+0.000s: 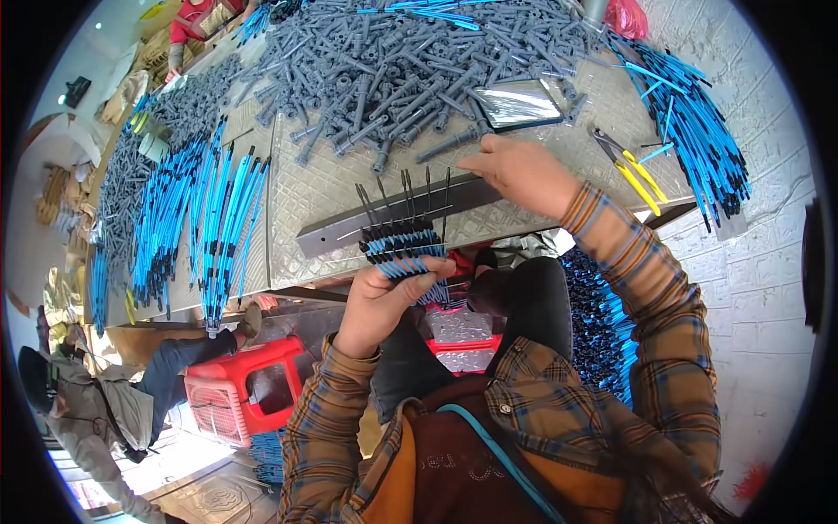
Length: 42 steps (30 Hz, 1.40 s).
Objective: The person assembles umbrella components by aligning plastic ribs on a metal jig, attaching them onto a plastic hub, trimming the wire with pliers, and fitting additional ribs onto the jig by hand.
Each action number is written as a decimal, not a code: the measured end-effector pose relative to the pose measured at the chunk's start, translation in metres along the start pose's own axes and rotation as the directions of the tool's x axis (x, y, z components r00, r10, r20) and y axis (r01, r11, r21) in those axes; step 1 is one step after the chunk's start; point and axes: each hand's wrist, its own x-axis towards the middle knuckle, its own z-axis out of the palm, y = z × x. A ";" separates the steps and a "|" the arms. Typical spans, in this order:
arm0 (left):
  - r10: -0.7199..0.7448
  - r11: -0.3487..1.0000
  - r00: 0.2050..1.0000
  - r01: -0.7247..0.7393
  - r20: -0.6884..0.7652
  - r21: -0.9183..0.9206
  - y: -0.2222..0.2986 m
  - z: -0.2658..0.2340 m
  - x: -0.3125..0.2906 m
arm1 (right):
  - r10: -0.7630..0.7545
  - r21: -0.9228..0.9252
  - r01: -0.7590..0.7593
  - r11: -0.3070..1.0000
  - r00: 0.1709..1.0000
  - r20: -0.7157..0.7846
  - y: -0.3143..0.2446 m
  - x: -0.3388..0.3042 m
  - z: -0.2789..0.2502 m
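Note:
My left hand (384, 301) is closed around a bundle of thin blue-and-black sticks (403, 247), gripped at the table's front edge. Several thin dark rods rise from the bundle's far side, in front of a long dark bar (327, 236) lying on the table. My right hand (524, 175) hovers over the bar's right end with thumb and fingers pinched; whatever is between its fingertips is too small to make out. Just beyond those fingers lies a grey plastic tube-like part (449, 144), at the edge of a large heap of similar grey parts (375, 79).
Yellow-handled pliers (637, 177) and a dark tray with shiny film (519, 103) lie to the right. Blue stick bundles flank the table, one at the right edge (690, 122), others at left (231, 227). A red stool (253, 384) stands at lower left; other people sit nearby.

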 end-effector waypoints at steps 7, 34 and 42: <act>-0.021 1.000 1.000 0.021 0.005 0.020 0.003 0.000 0.000 | -0.032 0.013 0.032 0.999 0.999 -0.009 -0.002 0.009 0.005; 0.016 1.000 1.000 -0.016 0.026 -0.012 -0.001 -0.002 0.001 | -0.008 0.035 0.009 0.999 0.999 -0.046 0.000 0.003 0.006; 0.035 0.998 0.998 -0.037 0.048 0.046 0.001 -0.003 0.001 | -0.029 0.046 0.031 0.998 0.999 -0.046 -0.006 0.015 0.013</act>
